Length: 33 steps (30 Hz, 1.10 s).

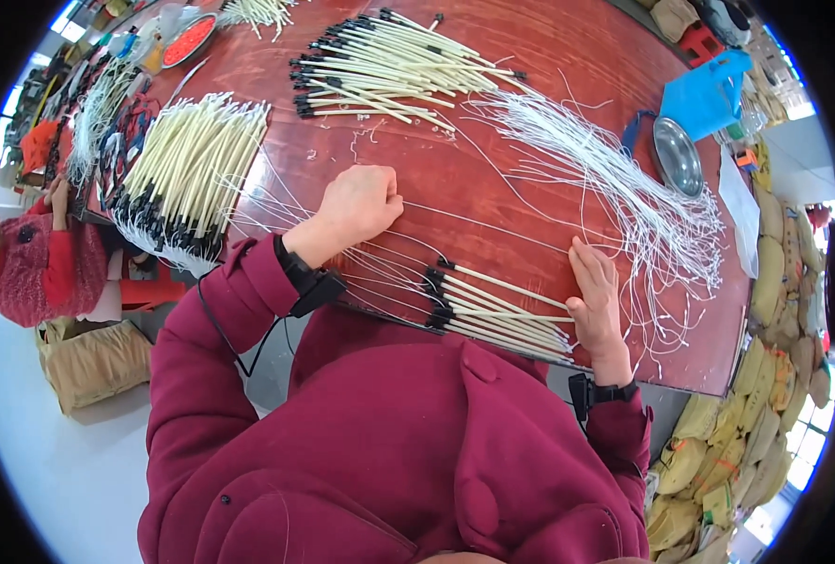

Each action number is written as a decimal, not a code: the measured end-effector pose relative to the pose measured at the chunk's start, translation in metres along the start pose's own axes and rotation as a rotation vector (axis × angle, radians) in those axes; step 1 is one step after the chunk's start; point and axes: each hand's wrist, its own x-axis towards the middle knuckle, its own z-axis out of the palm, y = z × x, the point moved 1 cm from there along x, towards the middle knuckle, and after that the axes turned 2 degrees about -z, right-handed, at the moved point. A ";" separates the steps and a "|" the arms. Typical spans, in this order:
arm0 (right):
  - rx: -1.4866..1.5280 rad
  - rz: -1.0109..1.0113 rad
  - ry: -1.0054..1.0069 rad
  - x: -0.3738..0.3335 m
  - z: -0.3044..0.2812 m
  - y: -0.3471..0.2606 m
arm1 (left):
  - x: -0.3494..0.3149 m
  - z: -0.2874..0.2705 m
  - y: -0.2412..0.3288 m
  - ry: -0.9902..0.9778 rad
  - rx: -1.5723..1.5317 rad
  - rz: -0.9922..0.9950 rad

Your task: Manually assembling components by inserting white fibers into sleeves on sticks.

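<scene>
My left hand [359, 202] is closed in a fist over the middle of the red table. A thin white string [483, 225] runs taut from it to the fingertips of my right hand [597, 289]. The right hand lies on the table with fingers stretched out and thumb apart, and the string meets its index finger. Between my hands and the near edge lies a small row of pale sticks [507, 315] with black ends, next to the right thumb. White strings trail left from those black ends, passing below my left hand.
A large pile of pale black-ended sticks [389, 66] lies at the back, another bundle [196, 160] at the left. Loose white strings [605, 169] spread at the right, beside a metal bowl [678, 157] and blue jug [706, 96]. Another person [46, 254] sits at the far left.
</scene>
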 end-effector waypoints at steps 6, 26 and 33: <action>-0.020 0.013 0.006 -0.003 0.003 0.001 | 0.038 -0.028 0.006 0.121 0.195 0.056; -0.021 0.035 0.045 0.001 0.010 0.000 | 0.036 -0.038 0.005 0.249 0.432 0.618; -0.006 0.024 0.079 -0.002 0.011 0.002 | -0.008 -0.026 0.009 0.211 0.247 0.569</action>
